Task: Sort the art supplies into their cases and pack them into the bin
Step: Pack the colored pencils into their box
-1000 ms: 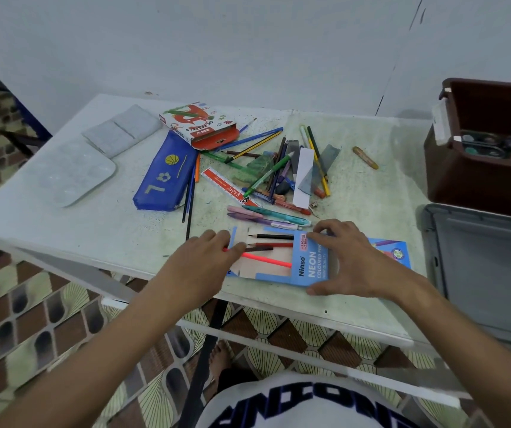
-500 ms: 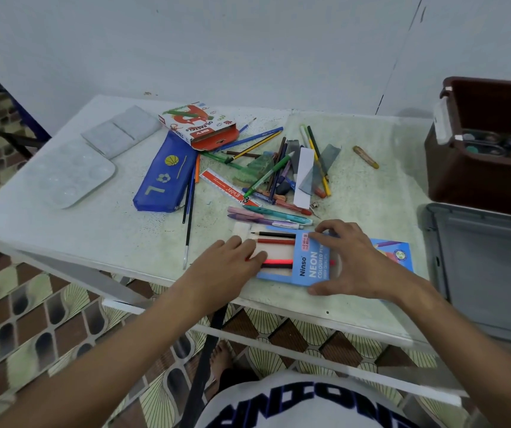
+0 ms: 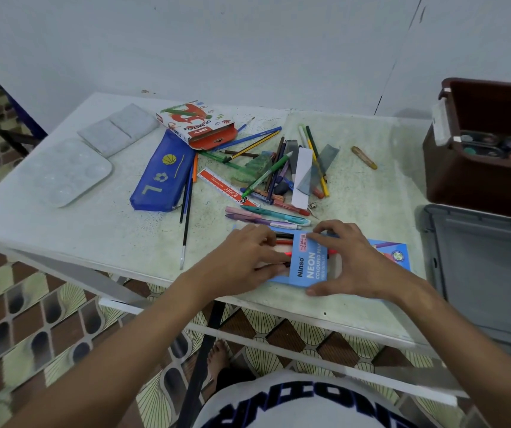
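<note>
From the head camera, both hands work at the near edge of a white, speckled table (image 3: 93, 230). The right hand (image 3: 350, 267) lies spread on one flat light-blue cardboard pencil box (image 3: 309, 270) printed "Neon", its thumb hooked at the near edge and its fingers curled over the far edge, holding it down. The left hand (image 3: 241, 261) sits at the box's open left end, fingers bent onto the pencils (image 3: 283, 240) poking out; three or four thin shafts show there, black and red, though I cannot tell exactly how many it pinches.

Behind the box lies a loose heap of pens and pencils (image 3: 278, 177), too tangled to count, with one red plastic ruler (image 3: 223, 188) slanting through it. Left of the heap is one soft blue pencil pouch (image 3: 163, 177) and one red-and-white cardboard pastel box (image 3: 197, 125) with its flap open. Two long thin brushes (image 3: 186, 211) lie beside the pouch. One stubby tan crayon (image 3: 363, 157) rests apart to the right. At far left lie one white plastic palette (image 3: 65, 171) with round wells and one grey folded case (image 3: 118, 128).

To the right stand one dark brown bin (image 3: 470, 180) holding round paint pots and, nearer, one grey plastic lid (image 3: 488, 267).
</note>
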Tool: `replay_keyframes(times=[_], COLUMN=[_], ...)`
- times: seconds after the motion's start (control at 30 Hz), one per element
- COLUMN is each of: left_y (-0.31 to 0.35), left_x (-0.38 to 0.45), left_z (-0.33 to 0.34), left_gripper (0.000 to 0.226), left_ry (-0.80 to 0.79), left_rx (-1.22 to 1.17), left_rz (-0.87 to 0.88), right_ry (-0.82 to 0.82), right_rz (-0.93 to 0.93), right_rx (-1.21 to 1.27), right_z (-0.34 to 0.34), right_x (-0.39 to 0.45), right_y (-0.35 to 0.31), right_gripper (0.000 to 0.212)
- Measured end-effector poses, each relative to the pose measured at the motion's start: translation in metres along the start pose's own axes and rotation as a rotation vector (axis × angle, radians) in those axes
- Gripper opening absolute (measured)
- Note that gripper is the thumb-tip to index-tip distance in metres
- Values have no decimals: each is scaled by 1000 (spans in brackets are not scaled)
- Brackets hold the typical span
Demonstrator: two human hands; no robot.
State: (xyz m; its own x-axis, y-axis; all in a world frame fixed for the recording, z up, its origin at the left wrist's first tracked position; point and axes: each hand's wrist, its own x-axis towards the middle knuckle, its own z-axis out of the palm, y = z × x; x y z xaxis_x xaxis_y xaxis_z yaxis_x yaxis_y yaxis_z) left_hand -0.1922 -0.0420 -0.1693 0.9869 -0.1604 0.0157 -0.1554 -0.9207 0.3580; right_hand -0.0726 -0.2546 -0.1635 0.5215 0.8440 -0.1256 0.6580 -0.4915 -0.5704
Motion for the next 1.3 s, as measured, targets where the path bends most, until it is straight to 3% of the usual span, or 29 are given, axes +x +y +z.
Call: replay_keyframes(times=[0.13, 0.27, 0.57, 0.77, 1.13, 1.3], left_y=[-9, -14, 18, 12, -5, -15], left_x=[-15, -18, 17, 6, 10, 17], left_z=[-9, -20, 1, 0, 0, -30], left_gripper=[32, 18, 14, 31, 21, 17], left_ry=[6, -63, 26, 118, 141, 265], left_rx=[-176, -163, 215, 85, 145, -140], left_rz=[-130, -150, 58, -85, -167, -253], right_ry=[9, 12, 42, 41, 42, 4], right_rz=[-8, -11, -43, -34, -25, -12], right_rx=[58, 75, 47, 73, 82, 84], right_z=[2, 2, 3, 2, 3, -2], right_x=[-1, -1, 0, -1, 4, 4], right_y=[3, 4, 6, 7, 6, 4], right_gripper=[98, 96, 96, 96, 95, 97])
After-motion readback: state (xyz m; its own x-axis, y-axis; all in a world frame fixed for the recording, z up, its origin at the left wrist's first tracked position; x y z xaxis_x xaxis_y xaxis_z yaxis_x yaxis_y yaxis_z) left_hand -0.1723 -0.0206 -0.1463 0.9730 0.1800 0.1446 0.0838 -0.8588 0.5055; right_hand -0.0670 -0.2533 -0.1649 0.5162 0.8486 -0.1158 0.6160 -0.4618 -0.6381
